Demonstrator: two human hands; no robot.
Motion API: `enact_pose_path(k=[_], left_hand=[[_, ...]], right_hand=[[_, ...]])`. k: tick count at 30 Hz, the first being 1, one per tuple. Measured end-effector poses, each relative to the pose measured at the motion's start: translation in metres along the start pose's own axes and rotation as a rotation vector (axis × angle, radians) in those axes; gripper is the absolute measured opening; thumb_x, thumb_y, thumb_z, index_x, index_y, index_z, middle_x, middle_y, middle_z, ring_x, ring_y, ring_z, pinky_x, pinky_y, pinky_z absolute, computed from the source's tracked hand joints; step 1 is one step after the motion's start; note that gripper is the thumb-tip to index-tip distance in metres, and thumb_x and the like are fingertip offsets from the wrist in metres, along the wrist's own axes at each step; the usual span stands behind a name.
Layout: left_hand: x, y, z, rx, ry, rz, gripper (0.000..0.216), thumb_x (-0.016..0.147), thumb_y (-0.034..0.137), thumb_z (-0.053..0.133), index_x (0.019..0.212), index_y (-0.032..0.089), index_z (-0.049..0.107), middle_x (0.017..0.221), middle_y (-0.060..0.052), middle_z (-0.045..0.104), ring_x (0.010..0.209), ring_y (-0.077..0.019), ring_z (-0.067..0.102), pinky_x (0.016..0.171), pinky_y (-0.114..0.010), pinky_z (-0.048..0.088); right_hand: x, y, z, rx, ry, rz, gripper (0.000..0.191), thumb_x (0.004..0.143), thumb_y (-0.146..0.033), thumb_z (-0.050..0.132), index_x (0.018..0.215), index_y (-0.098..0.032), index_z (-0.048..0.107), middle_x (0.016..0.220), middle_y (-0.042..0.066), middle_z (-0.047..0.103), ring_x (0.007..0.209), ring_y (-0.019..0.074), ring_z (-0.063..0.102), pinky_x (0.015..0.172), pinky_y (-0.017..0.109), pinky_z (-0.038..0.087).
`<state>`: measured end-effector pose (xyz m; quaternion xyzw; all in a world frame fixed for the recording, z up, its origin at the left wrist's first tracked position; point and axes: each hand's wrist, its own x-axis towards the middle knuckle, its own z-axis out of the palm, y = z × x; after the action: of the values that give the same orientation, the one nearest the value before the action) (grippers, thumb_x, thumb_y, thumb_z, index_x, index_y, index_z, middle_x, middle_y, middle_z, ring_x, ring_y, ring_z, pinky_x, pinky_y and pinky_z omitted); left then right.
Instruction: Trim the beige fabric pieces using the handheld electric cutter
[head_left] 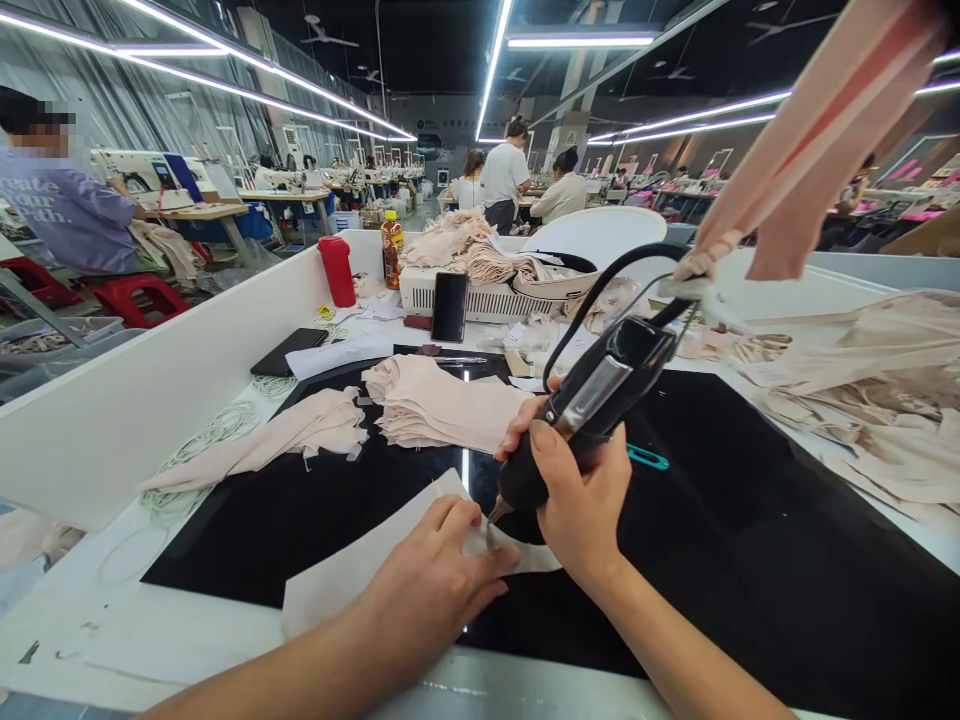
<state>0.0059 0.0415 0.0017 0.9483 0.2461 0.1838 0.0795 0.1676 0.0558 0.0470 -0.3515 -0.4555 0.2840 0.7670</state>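
My right hand (581,490) is wrapped round a black hand-held power tool (592,400) with a silver plate on its side. The tool tilts down to the left, and its pointed metal tip meets a pale, thin piece (367,560); whether this is paper or cloth I cannot tell. Beside the tip, my left hand (431,570) grips the piece with its fingers bent and its thumb close to the point. Under the piece lies a glossy black board (720,560). Just beyond rests a stack of light pink cut fabric pieces (442,405).
Pink fabric strips (817,150) hold the tool's upper end. A loose pink fabric pile (315,435) lies left, a teal tool (647,457) right. Behind stand a phone (449,307), a red cup (337,271) and a bottle (391,250). Beige fabric (885,390) heaps at right. Co-workers are farther off.
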Motion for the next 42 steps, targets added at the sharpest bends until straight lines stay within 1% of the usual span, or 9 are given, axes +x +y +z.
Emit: enact_pose_path(k=[12,20,25,29,34,37,39,41,42], left_hand=[[-0.003,-0.002,-0.006,-0.058,-0.045,-0.057,0.039,0.100,0.019,0.067,0.137,0.030,0.066,0.120,-0.011,0.054,0.114,-0.0292,0.052,0.097,-0.048,0.056],[-0.004,-0.002,-0.009,-0.098,-0.064,-0.066,0.037,0.102,0.016,0.062,0.136,0.030,0.067,0.122,-0.012,0.052,0.116,-0.0299,0.052,0.099,-0.050,0.056],[-0.004,-0.003,-0.009,-0.111,-0.067,-0.069,0.038,0.102,0.017,0.061,0.137,0.031,0.066,0.122,-0.011,0.052,0.118,-0.0288,0.052,0.101,-0.050,0.056],[-0.005,-0.004,-0.010,-0.101,-0.067,-0.068,0.038,0.102,0.016,0.060,0.137,0.031,0.065,0.123,-0.011,0.054,0.120,-0.0288,0.053,0.102,-0.049,0.057],[-0.009,-0.015,-0.017,-0.079,-0.048,-0.045,0.036,0.105,0.015,0.055,0.138,0.027,0.062,0.135,-0.012,0.055,0.126,-0.0277,0.056,0.106,-0.047,0.055],[-0.004,-0.027,-0.022,-0.045,0.018,-0.064,0.028,0.108,0.015,0.047,0.127,0.021,0.066,0.130,-0.011,0.060,0.123,-0.0253,0.060,0.106,-0.043,0.055],[0.003,-0.033,-0.023,-0.034,0.033,-0.072,0.025,0.108,0.014,0.046,0.121,0.020,0.067,0.124,-0.010,0.064,0.119,-0.0236,0.062,0.104,-0.040,0.056],[0.013,-0.037,-0.022,-0.038,0.004,-0.056,0.020,0.105,0.013,0.053,0.118,0.020,0.067,0.122,-0.008,0.065,0.116,-0.0228,0.063,0.103,-0.038,0.056],[0.018,-0.038,-0.020,-0.042,-0.019,-0.040,0.017,0.103,0.013,0.057,0.115,0.020,0.067,0.121,-0.007,0.065,0.116,-0.0229,0.063,0.102,-0.037,0.056]], right_hand=[[0.006,0.002,0.007,0.038,0.015,-0.010,0.029,0.086,-0.039,0.080,0.103,-0.026,0.058,0.081,-0.006,0.068,0.060,0.0118,0.063,0.059,0.028,0.057],[0.003,0.009,0.009,-0.028,0.025,0.007,0.031,0.085,-0.041,0.080,0.103,-0.027,0.059,0.085,-0.003,0.067,0.068,0.0146,0.063,0.067,0.032,0.059],[0.003,0.010,0.010,-0.078,0.027,0.009,0.025,0.087,-0.039,0.077,0.101,-0.026,0.059,0.089,-0.002,0.065,0.072,0.0148,0.061,0.068,0.032,0.058],[0.009,0.005,0.008,-0.071,0.037,-0.001,0.030,0.086,-0.040,0.078,0.103,-0.026,0.058,0.086,-0.003,0.064,0.070,0.0143,0.059,0.067,0.032,0.056],[0.017,-0.008,-0.004,-0.125,0.035,-0.024,0.037,0.084,-0.041,0.082,0.104,-0.026,0.055,0.087,-0.005,0.066,0.069,0.0131,0.060,0.069,0.031,0.054],[0.020,-0.015,-0.015,-0.203,0.014,-0.018,0.038,0.084,-0.043,0.081,0.106,-0.026,0.056,0.093,-0.003,0.067,0.077,0.0148,0.063,0.075,0.032,0.054],[0.021,-0.018,-0.025,-0.275,0.014,-0.034,0.041,0.085,-0.042,0.080,0.114,-0.026,0.058,0.104,0.000,0.068,0.090,0.0176,0.066,0.082,0.034,0.054],[0.020,-0.020,-0.037,-0.348,0.071,-0.113,0.052,0.084,-0.040,0.081,0.128,-0.027,0.056,0.119,0.004,0.066,0.105,0.0206,0.065,0.092,0.037,0.053],[0.019,-0.022,-0.045,-0.378,0.138,-0.182,0.058,0.084,-0.037,0.081,0.134,-0.028,0.054,0.125,0.005,0.064,0.111,0.0214,0.064,0.097,0.038,0.052]])
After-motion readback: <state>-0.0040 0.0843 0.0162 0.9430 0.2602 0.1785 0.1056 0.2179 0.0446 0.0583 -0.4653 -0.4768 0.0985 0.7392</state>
